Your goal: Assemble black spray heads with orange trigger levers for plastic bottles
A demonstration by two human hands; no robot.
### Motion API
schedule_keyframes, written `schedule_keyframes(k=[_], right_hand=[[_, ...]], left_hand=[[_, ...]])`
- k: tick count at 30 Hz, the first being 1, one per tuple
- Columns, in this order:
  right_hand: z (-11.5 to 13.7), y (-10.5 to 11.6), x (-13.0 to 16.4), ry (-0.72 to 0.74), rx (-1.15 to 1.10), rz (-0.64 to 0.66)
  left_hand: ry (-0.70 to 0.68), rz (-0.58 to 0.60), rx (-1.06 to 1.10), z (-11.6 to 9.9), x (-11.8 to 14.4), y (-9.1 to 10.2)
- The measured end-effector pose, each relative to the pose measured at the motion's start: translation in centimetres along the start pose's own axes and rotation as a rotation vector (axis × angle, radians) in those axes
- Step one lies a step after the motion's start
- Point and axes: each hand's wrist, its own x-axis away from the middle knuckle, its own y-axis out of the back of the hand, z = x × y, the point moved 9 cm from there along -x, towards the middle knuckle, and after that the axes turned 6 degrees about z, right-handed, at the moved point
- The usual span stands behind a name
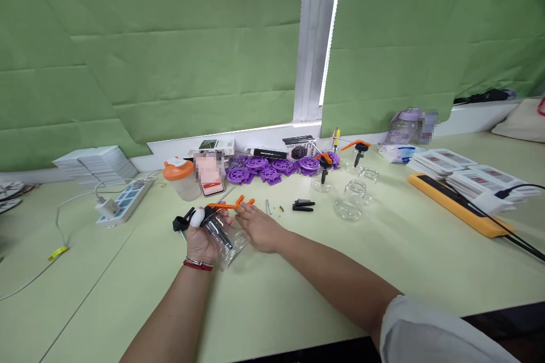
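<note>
Left hand [200, 241]: lower centre-left of the frame, clenched round a clear jar [225, 241], one fingertip wrapped in white.
Jar: tilted on its side just above the table [272, 306], a black pump top [184, 220] with an orange lever [232, 203] at its upper end.
Right hand [258, 227]: just right of the jar, fingers loose and spread, touching the jar's side, gripping nothing.
Centre right: three empty jars [351, 199], two more pump tops [360, 150], small black parts [303, 205].
Behind, centre: purple wheels [272, 169], an orange-lidded cup [181, 178].
Left: a power strip [123, 199].

Left hand [200, 241] grips a clear jar [225, 238], apparently; right hand [259, 229] flat beside it
</note>
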Motion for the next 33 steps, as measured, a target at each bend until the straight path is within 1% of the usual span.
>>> schedule_keyframes(k=[1, 2, 3, 4, 5, 7, 8, 9, 11, 13, 15, 17, 19, 21, 22, 23, 26, 27, 28, 29, 30, 31, 32, 33], right_hand=[[0.0, 0.8, 0.6, -0.016, -0.114, -0.034], [-0.3, 1.4, 1.4, -0.053, -0.276, -0.074], [-0.7, 1.8, 2.2, -0.111, -0.485, -0.104], [-1.1, 1.7, 3.1, -0.182, -0.741, -0.111], [-1.2, 1.1, 4.0, -0.256, -1.023, -0.094], [0.0, -0.3, 5.6, -0.318, -1.515, 0.003], [0.5, -0.5, 6.3, -0.327, -1.681, 0.024], [0.7, -0.5, 7.0, -0.344, -1.793, 0.016], [-0.1, -0.5, 8.5, -0.418, -1.892, -0.05], [-1.4, -0.5, 9.9, -0.522, -1.883, -0.097], [-2.3, -0.9, 11.1, -0.608, -1.806, -0.043], [-2.9, -1.0, 11.9, -0.645, -1.676, -0.006], [-3.4, -0.7, 12.6, -0.652, -1.519, -0.034], [-3.6, 0.2, 13.1, -0.636, -1.33, -0.086], [-3.6, 0.9, 13.3, -0.598, -1.204, -0.115], [-3.4, 2.0, 13.4, -0.527, -1.053, -0.144], [-1.3, 5.2, 13.3, -0.206, -0.554, -0.208], [-0.8, 5.7, 13.4, -0.124, -0.439, -0.213], [-0.7, 5.9, 13.4, -0.089, -0.385, -0.218], [-1.1, 6.0, 13.5, -0.101, -0.403, -0.23], [-2.0, 5.8, 13.5, -0.149, -0.493, -0.239], [-3.1, 5.2, 13.5, -0.219, -0.642, -0.226], [-4.0, 4.1, 13.5, -0.301, -0.823, -0.181], [-4.6, 2.7, 13.5, -0.383, -1.003, -0.106]], left_hand=[[-0.019, 0.004, 0.002, -0.1, -0.1, 0.1], [-0.035, 0.007, 0.014, -0.1, -0.1, 0.1], [-0.05, 0.008, 0.035, 0.0, -0.1, 0.0], [-0.066, 0.009, 0.063, 0.1, -0.1, -0.2], [-0.078, 0.015, 0.092, 0.4, 0.0, -0.5], [-0.096, 0.054, 0.119, 1.0, 0.3, -1.7], [-0.089, 0.083, 0.101, 1.4, 0.5, -2.5], [-0.075, 0.12, 0.064, 1.9, 0.8, -3.4], [-0.035, 0.176, -0.064, 2.7, 1.2, -4.8], [-0.028, 0.186, -0.265, 3.0, 1.6, -5.4], [-0.037, 0.158, -0.499, 3.1, 1.8, -5.4], [-0.049, 0.122, -0.672, 3.3, 1.9, -5.1], [-0.062, 0.089, -0.734, 3.6, 2.0, -4.8], [-0.058, 0.058, -0.738, 4.0, 2.0, -4.5], [-0.028, 0.035, -0.742, 4.3, 2.0, -4.2], [0.02, 0.012, -0.747, 4.7, 2.0, -3.9], [0.172, -0.035, -0.721, 5.7, 2.1, -3.1], [0.196, -0.041, -0.708, 5.8, 2.1, -3.0], [0.2, -0.044, -0.699, 5.7, 2.2, -3.0], [0.187, -0.053, -0.699, 5.4, 2.2, -3.0], [0.167, -0.066, -0.709, 5.1, 2.3, -3.1], [0.135, -0.081, -0.726, 4.8, 2.4, -3.1], [0.093, -0.09, -0.746, 4.5, 2.4, -3.2], [0.049, -0.091, -0.767, 4.3, 2.5, -3.4]])
